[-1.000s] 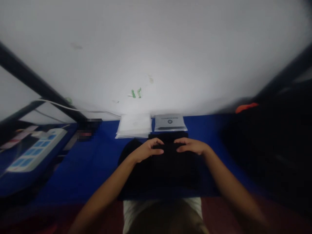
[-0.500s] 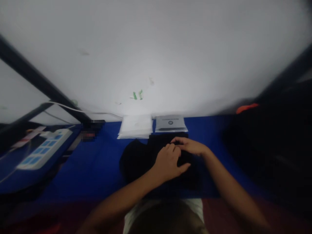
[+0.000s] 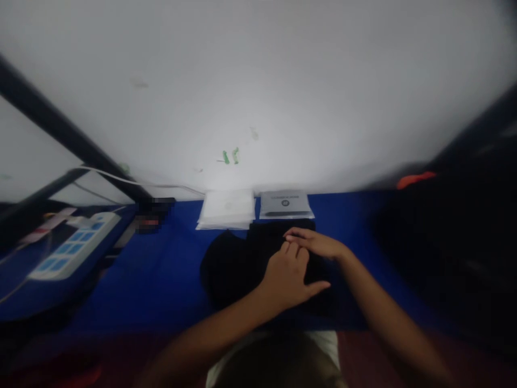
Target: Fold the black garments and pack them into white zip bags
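Observation:
A dark piece of cloth (image 3: pixel 228 267), black and folded or bunched, lies in front of me; its exact kind is hard to make out in the dim light. My left hand (image 3: pixel 287 277) rests on top of it, back upward, thumb stretched out to the right and fingertips partly hidden. Just beyond, my right hand (image 3: pixel 318 243) lies over the cloth's right part with its fingers extended to the left. The fingers of the two hands meet or overlap. Neither hand shows a firm hold on the cloth.
Behind the cloth, a stack of white plastic bags (image 3: pixel 226 209) and a printed clear packet (image 3: pixel 286 205) lie on the blue table (image 3: pixel 155 280). A power strip (image 3: pixel 75 247) sits at left, with a white cable (image 3: pixel 137 184) along the wall. Large dark material (image 3: pixel 452 253) fills the right side.
My left hand has shifted slightly right and nearer to me, its thumb reaching farther out. My right hand has stayed almost in place. The view has moved a little.

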{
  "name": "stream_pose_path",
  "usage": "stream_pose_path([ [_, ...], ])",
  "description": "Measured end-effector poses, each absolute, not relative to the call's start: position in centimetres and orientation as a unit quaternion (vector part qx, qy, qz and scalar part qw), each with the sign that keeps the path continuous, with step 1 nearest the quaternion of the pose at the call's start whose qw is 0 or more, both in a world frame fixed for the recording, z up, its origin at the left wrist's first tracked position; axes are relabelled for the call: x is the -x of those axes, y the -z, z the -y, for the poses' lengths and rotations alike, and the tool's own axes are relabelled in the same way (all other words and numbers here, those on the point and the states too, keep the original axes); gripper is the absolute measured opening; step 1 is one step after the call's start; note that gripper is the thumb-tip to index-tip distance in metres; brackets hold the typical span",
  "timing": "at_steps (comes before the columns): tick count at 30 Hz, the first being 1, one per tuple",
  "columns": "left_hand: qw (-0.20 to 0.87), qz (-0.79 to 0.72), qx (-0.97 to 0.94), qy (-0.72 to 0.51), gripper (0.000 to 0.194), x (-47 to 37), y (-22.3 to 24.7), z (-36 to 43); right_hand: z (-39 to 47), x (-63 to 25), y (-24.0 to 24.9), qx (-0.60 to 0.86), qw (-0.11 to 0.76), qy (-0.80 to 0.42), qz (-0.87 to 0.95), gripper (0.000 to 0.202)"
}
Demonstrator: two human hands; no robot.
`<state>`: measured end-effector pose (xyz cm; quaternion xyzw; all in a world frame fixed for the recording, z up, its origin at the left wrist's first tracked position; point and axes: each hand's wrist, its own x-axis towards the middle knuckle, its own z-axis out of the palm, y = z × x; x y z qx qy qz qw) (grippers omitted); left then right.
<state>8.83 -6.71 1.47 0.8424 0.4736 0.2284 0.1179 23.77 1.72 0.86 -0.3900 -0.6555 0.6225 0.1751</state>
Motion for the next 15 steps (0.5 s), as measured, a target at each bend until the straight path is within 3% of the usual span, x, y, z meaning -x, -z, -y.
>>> stream_pose_path([
  [3, 0.136, -0.476, -0.843, -0.210, 0.019, -8.9, -1.5, 7.0, -1.6, -23.8, -1.2, 0.397, 0.181, -0.614, 0.658, 0.043],
  [5, 0.181, -0.478, -0.826, -0.236, 0.010, -8.1, -1.9, 6.7, -1.6, -24.0, -1.3, 0.406, 0.182, -0.615, 0.651, 0.048],
  [10, 0.344, -0.515, -0.693, -0.368, 0.013, -3.7, -3.0, 5.5, -2.2, -25.2, -0.5, 0.454, 0.138, -0.610, 0.634, 0.065],
  [15, 0.489, -0.553, -0.490, -0.463, 0.019, 2.4, -2.2, 5.1, -2.8, -25.9, -0.3, 0.363, 0.093, -0.623, 0.687, 0.060],
])
